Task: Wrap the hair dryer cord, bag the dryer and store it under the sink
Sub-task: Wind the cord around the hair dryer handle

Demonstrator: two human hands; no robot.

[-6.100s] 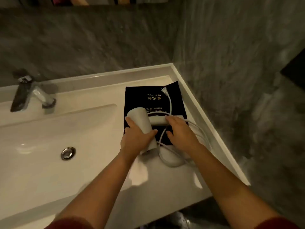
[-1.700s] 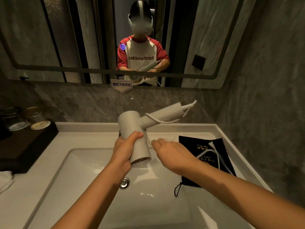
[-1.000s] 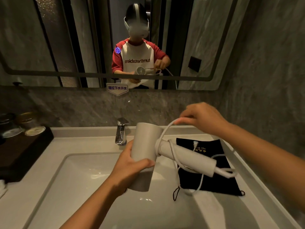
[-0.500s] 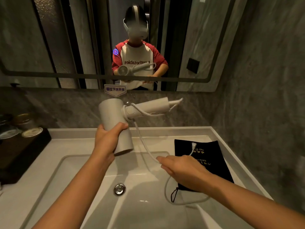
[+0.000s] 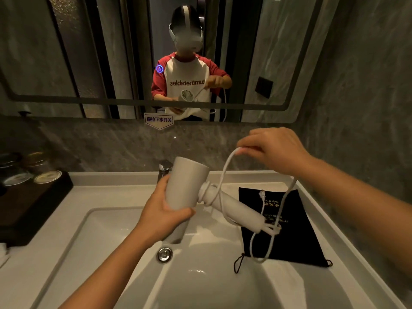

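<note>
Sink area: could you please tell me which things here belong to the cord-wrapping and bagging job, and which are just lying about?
Job:
dryer, in left hand
cord, pinched by right hand
plug
black bag

Lying about:
tap
drain
dark tray with jars
sign

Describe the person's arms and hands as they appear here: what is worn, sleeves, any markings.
Both forearms are bare from wrist to frame edge, with no gloves, watch, rings or bracelets visible on the left hand or right hand. In the mirror the person wears a white shirt with short red raglan sleeves, dark lettering across the chest and a round blue badge on one sleeve.
</note>
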